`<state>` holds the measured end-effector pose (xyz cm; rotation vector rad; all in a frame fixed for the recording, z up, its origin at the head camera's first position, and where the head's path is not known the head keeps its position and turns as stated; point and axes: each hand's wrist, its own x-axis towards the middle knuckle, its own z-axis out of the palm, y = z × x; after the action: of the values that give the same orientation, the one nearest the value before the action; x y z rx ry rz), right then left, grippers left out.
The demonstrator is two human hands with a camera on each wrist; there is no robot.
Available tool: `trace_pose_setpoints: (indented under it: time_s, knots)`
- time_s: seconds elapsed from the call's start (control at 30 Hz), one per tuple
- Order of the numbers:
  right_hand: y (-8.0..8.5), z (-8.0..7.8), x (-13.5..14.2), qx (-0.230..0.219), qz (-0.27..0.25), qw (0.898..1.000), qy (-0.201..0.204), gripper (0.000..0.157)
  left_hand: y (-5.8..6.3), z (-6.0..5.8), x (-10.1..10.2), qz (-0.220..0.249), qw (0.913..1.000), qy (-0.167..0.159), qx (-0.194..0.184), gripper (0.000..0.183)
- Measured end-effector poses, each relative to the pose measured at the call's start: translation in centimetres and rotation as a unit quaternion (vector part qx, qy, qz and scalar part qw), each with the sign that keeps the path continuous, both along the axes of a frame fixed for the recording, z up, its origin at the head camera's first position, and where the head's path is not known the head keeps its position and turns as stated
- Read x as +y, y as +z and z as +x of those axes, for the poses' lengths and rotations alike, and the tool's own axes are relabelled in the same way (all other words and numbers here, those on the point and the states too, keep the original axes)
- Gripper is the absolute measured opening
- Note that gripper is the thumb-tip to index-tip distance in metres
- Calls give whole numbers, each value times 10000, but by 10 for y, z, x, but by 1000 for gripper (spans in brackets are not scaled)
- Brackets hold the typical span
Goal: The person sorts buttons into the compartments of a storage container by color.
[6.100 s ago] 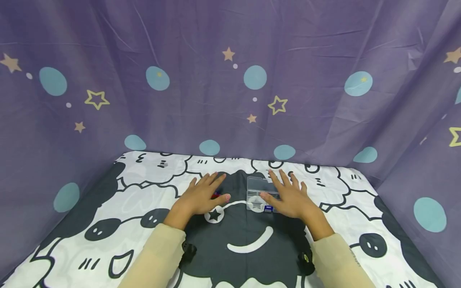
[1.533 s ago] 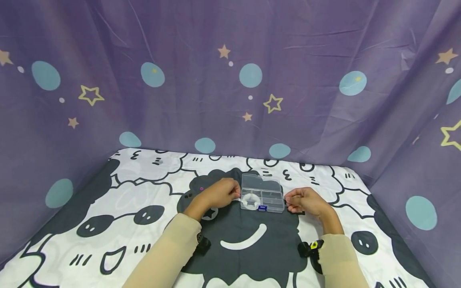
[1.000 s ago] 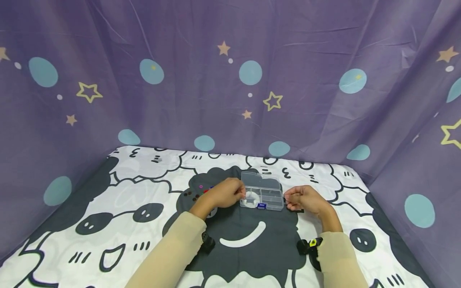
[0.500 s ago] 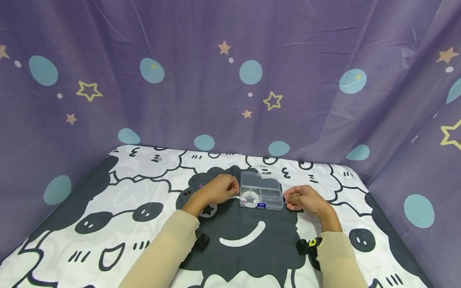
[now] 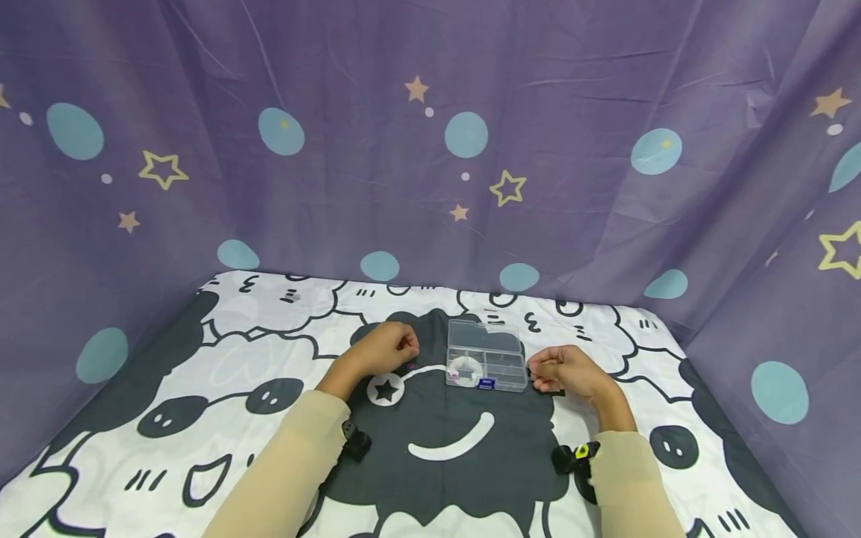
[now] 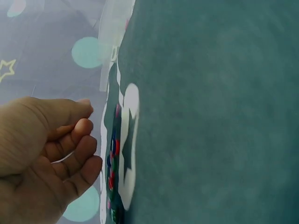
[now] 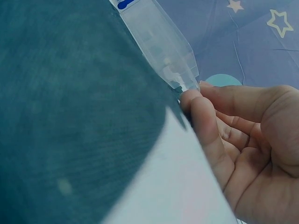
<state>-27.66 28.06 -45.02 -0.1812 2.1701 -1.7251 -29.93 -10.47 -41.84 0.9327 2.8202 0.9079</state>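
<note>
Cloth (image 5: 484, 418): white with black outlines of cartoon sheep; one large dark sheep face lies beneath and between the hands, its white curved mouth nearer the wearer than either hand.
Curtain (image 5: 565, 217): purple, creased, printed with pale blue ovals, peach stars and yellow star outlines; rises beyond both hands.
Left hand (image 5: 380, 350): over the dark print, left of the box and apart from it; fingers loosely bent, thumb tip just beside the forefinger tip.
Right hand (image 5: 572, 371): at the box's right end; thumb and forefinger pinch its edge, remaining fingers curled behind.
Clear box (image 5: 484, 336): on the cloth between the hands, nearer the right; lid open on the far side. A white round piece (image 5: 464, 370) lies in the compartment towards the left hand; a blue clasp (image 5: 486, 383) sits at the front.
Left wrist view: coloured pieces (image 6: 111, 179), red, blue, green and magenta, beyond the left fingertips; the head view shows a magenta spot (image 5: 412, 366) there, the hand hiding the others.
Right wrist view: fingertip contact at the box corner, seen side-on; contents blurred through the wall.
</note>
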Motion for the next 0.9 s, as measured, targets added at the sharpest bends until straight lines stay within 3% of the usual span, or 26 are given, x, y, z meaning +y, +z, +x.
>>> trace_pose_setpoints:
  time_s: [0.3,0.9]
  knots:
    - [4,2,-1,-47,-23,10000,-64,20,1,2,-8,-311,9994,-28,-175,13]
    - [3,1,-2,-68,-36,9999,-80,18,5,3,-2,-684,9974,-62,-239,9]
